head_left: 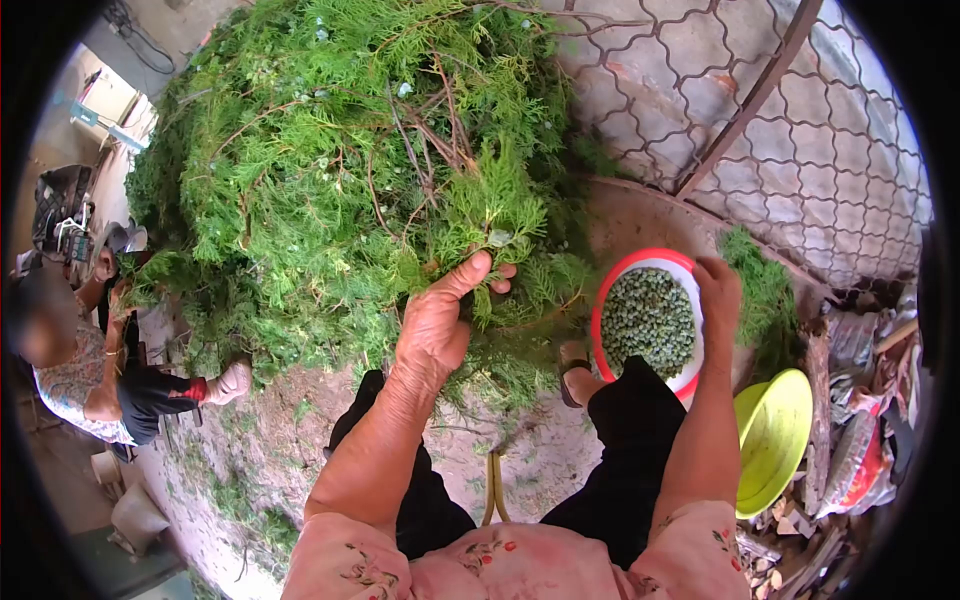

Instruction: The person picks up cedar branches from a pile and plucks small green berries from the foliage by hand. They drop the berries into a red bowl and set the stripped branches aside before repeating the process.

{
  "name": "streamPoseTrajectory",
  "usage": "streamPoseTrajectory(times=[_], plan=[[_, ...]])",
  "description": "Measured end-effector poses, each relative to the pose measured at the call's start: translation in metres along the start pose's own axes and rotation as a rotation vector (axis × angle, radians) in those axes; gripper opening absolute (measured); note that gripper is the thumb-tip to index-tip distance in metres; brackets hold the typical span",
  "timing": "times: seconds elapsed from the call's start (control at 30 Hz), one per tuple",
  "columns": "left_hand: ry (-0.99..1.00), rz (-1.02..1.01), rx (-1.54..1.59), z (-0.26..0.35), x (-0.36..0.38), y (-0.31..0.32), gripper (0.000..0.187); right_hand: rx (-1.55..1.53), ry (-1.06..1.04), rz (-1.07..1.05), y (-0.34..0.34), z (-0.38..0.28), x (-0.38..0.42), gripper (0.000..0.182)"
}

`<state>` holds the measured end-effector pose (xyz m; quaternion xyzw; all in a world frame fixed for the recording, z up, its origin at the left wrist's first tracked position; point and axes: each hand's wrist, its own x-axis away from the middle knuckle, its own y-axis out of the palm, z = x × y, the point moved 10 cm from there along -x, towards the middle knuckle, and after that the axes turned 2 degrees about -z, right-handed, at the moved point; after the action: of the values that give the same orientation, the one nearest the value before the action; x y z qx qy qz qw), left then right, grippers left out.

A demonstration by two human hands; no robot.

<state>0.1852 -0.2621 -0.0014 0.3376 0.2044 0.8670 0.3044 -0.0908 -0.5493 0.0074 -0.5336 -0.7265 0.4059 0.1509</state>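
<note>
My left hand (450, 300) pinches a leafy green sprig (495, 215) at the lower right of a big pile of cut evergreen branches (300, 180). A pale green cone shows beside its fingertips. Over the right rim of a red and white basin (604, 285) is my right hand (718, 290), its fingers bent down and together; whatever they may hold is hidden. Many small round green cones (648, 320) fill the basin, which stands by my right foot.
A yellow-green bowl (775, 440) leans at the right, near firewood (815, 400) and plastic bags (860, 460). Wire mesh (800, 150) stands at the upper right. At the left, another person (85, 380) sits holding greenery. Loose sprigs (755, 290) lie right of the basin.
</note>
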Motion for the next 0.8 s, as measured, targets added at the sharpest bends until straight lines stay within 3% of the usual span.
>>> streamPoseTrajectory(times=[0.07, 0.13, 0.23, 0.27, 0.4, 0.57, 0.6, 0.63, 0.7, 0.73, 0.8], plan=[[-0.017, -0.116, -0.036, -0.004, -0.001, 0.009, 0.034, -0.627, 0.171, -0.072, 0.017, -0.067, 0.011, 0.022], [0.001, -0.111, -0.030, -0.004, 0.001, 0.011, 0.034, -0.882, 0.046, -0.140, 0.030, -0.129, 0.023, 0.020], [0.006, -0.071, -0.013, -0.010, -0.004, 0.004, 0.031, -0.823, -0.196, -0.234, 0.037, -0.215, 0.055, 0.019], [-0.008, -0.035, -0.005, -0.012, -0.006, -0.001, 0.029, -0.718, -0.374, -0.201, 0.038, -0.237, 0.064, 0.023], [0.004, -0.112, 0.009, -0.009, -0.003, 0.009, 0.023, -0.738, -0.368, -0.274, 0.063, -0.257, 0.085, 0.026], [-0.020, -0.017, 0.106, -0.013, -0.008, -0.008, 0.011, -0.651, -0.589, -0.270, 0.071, -0.273, 0.102, 0.015], [0.022, -0.060, 0.124, -0.008, -0.008, -0.005, 0.009, -0.737, -0.433, -0.296, 0.078, -0.264, 0.101, 0.011], [0.024, -0.059, 0.125, -0.006, -0.006, -0.004, 0.009, -0.738, -0.435, -0.299, 0.077, -0.265, 0.102, 0.011], [0.053, -0.050, 0.070, 0.000, 0.000, 0.002, 0.008, -0.681, -0.224, -0.191, 0.071, -0.245, 0.094, 0.011], [0.053, -0.050, 0.072, -0.002, 0.000, 0.003, 0.008, -0.653, -0.382, -0.101, 0.059, -0.256, 0.092, 0.014], [0.098, -0.054, 0.033, -0.001, 0.001, 0.005, 0.009, -0.692, -0.328, -0.145, 0.061, -0.258, 0.090, 0.016]])
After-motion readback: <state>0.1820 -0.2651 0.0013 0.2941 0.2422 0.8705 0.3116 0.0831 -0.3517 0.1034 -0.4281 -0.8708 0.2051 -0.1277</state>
